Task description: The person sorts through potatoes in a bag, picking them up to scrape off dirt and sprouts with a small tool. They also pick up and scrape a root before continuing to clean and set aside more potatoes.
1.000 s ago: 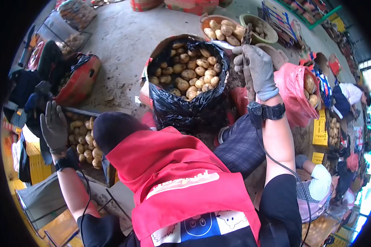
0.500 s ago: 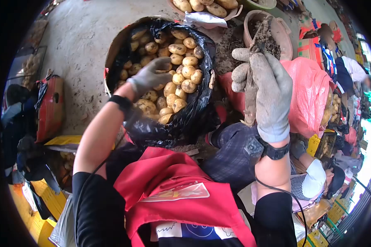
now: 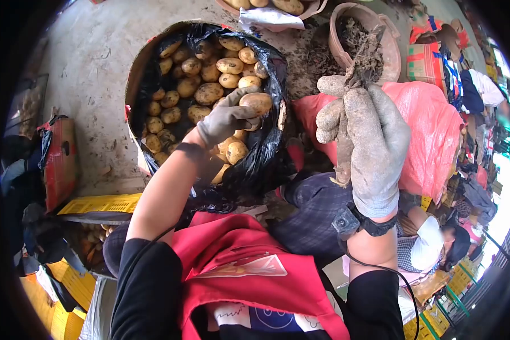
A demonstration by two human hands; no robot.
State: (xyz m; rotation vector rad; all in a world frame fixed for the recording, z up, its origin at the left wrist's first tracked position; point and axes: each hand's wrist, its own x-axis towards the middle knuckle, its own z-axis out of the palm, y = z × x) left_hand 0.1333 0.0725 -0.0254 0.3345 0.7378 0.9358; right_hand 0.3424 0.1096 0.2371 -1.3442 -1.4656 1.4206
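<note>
My left hand (image 3: 228, 120), in a grey work glove, closes its fingers around a potato (image 3: 256, 103) above the right side of a round bin. Below it lie many potatoes (image 3: 209, 93) on the bin's black plastic liner (image 3: 273, 65). My right hand (image 3: 377, 144), gloved and dusty, is raised to the right of the bin. Its fist is closed on a limp, dirt-caked, rag-like strip (image 3: 343, 153), whose shaggy end sticks out above the fingers and whose other end hangs below them. Part of the strip is hidden by the fingers.
A pink tub (image 3: 337, 42) with dirt stands behind my right hand. A pink sack (image 3: 430, 136) lies to the right. Beyond the bin is a basket of potatoes (image 3: 289, 5). A red carton (image 3: 60, 164) and yellow crate (image 3: 99, 204) stand left. People (image 3: 430, 243) work at right.
My left hand has moved right across the bin and now holds a potato. The view has shifted slightly. My right hand keeps its grip on the dirty strip.
</note>
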